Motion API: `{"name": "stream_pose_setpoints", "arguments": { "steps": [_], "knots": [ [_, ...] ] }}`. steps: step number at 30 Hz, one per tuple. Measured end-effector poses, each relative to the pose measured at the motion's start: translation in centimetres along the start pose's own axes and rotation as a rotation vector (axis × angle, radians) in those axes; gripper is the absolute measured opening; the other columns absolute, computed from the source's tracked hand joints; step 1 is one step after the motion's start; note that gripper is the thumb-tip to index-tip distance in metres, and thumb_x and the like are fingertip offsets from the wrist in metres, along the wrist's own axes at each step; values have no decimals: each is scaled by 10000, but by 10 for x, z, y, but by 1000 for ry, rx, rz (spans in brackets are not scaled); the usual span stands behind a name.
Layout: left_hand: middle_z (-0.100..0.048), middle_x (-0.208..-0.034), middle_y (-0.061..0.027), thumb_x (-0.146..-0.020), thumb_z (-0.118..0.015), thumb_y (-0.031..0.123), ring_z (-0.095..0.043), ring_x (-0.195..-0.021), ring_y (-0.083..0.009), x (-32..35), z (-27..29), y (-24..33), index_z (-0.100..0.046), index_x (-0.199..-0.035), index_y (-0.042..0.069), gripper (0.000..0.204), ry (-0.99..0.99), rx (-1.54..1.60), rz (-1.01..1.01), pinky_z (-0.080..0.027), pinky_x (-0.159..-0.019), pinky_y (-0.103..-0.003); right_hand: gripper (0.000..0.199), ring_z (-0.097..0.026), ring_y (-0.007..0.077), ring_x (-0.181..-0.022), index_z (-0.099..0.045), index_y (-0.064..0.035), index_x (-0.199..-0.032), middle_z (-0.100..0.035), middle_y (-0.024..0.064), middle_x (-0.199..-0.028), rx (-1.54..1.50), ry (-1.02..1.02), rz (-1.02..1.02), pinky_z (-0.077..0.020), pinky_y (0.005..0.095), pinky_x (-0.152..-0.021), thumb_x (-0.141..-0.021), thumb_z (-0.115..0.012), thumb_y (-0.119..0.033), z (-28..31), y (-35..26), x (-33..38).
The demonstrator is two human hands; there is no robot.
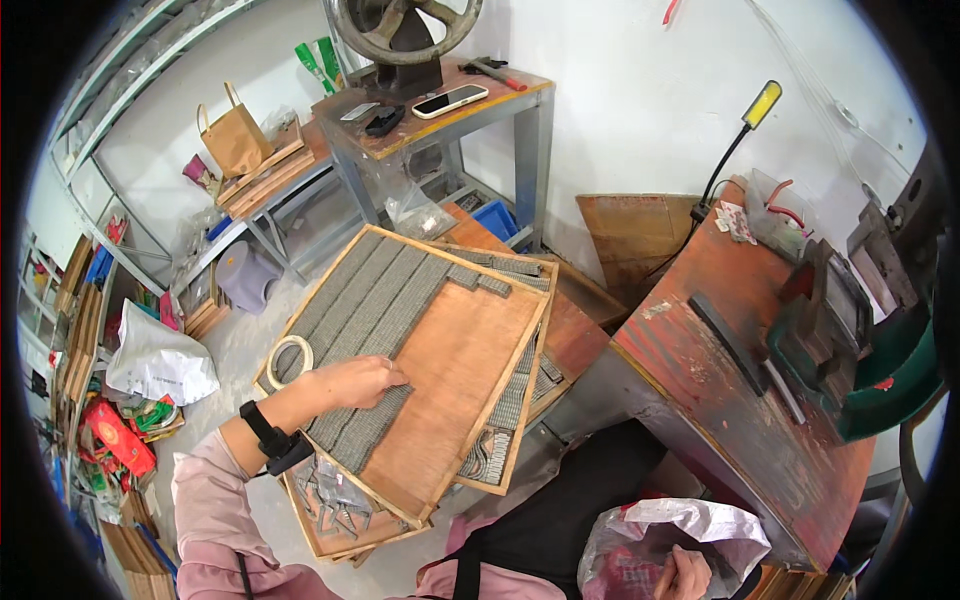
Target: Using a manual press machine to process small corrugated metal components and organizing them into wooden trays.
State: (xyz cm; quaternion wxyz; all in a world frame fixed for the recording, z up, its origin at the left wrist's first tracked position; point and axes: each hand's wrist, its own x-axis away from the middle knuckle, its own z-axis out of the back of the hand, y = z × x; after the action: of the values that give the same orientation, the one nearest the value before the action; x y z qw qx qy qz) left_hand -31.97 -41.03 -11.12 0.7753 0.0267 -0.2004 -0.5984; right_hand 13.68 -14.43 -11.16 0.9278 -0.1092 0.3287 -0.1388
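Observation:
My left hand (362, 382), with a black band on its wrist, rests over a shallow wooden tray (440, 430). Its fingers are curled together at the edge of long rows of small grey pieces (365, 290); whatever they pinch is hidden. The rows fill the tray's left part, and a short run of the same pieces lies at its far edge. A roll of cream tape (289, 361) sits on the tray's left rim. At the lower right, my right hand (684, 574) is closed at the mouth of a white plastic bag (715, 520); its contents are unclear.
More trays (490, 470) with grey pieces are stacked beneath. To the right stands a worn reddish bench (730, 390) with a green machine (885, 395) and a lamp (763, 105). A phone (450, 101) lies on the far table. Bags and boards crowd the left side.

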Motion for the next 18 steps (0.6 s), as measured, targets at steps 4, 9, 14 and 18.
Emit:
{"name": "stream_pose_setpoints", "arguments": {
  "steps": [4, 9, 14, 18],
  "knots": [
    [-607, -903, -183, -689, -576, -45, -588, -948, -342, -11, 1, -9, -557, -1095, -8, 408, -141, -68, -27, -492, -804, -413, 233, -609, 311, -631, -606, -6, -1037, -629, 154, -792, -35, -31, 27, -502, 372, -554, -809, -614, 42, -5, 0, -11],
    [-548, -1033, -140, -680, -621, 3, -560, -970, -330, -25, 7, -14, -514, -1105, 13, 438, -327, -191, -104, -482, -836, -404, 235, -589, 298, -585, -617, -11, -1029, -615, 142, -749, -8, -56, 57, -481, 371, -519, -800, -627, 42, -5, 1, -23],
    [-542, -1037, -115, -694, -643, 52, -550, -981, -297, -23, 2, -18, -520, -1111, 26, 436, -258, -307, -221, -466, -845, -388, 236, -539, 282, -520, -632, -8, -1024, -562, 124, -661, 23, -32, 46, -439, 368, -471, -793, -634, 40, -11, 7, -24],
    [-532, -1053, -111, -695, -655, 83, -532, -1004, -296, -27, -4, -25, -518, -1122, 24, 451, -158, -296, -309, -448, -858, -391, 238, -532, 277, -511, -628, -12, -1036, -560, 118, -658, 27, -8, 45, -437, 361, -469, -801, -633, 32, -12, 16, -22]
  ]
}}
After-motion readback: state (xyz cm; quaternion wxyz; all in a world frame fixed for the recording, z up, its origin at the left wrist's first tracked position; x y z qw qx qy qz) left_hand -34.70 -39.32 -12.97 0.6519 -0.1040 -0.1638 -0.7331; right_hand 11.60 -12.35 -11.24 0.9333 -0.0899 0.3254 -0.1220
